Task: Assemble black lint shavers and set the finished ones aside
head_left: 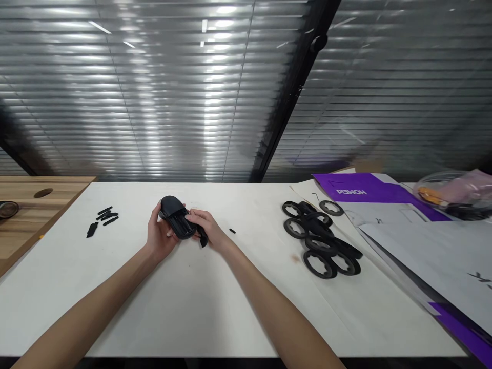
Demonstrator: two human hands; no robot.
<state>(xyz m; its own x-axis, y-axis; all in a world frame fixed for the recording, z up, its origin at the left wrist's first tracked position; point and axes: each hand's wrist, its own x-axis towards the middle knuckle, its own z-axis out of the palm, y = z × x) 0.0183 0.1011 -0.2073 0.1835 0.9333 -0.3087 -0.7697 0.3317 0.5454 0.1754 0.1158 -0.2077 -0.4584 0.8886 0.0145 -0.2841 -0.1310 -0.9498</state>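
A black oval device [171,205] with an open compartment is held above the white table, left of its middle. My left hand [158,237] wraps round its left side and underside. At its lower right, my right hand [207,228] has the thumb on the compartment area and also grips a dark curved piece [203,239], which hangs below the fingers. What the piece is cannot be made out. A small black strip [232,231] lies on the table just right of my right hand.
Several small black pieces [107,215] lie at the left of the white table [161,318]. Several black rings [320,264] are piled at the right, near purple and white sheets [346,187] and a clear plastic bag [442,184]. A wooden surface [38,215] adjoins at the left.
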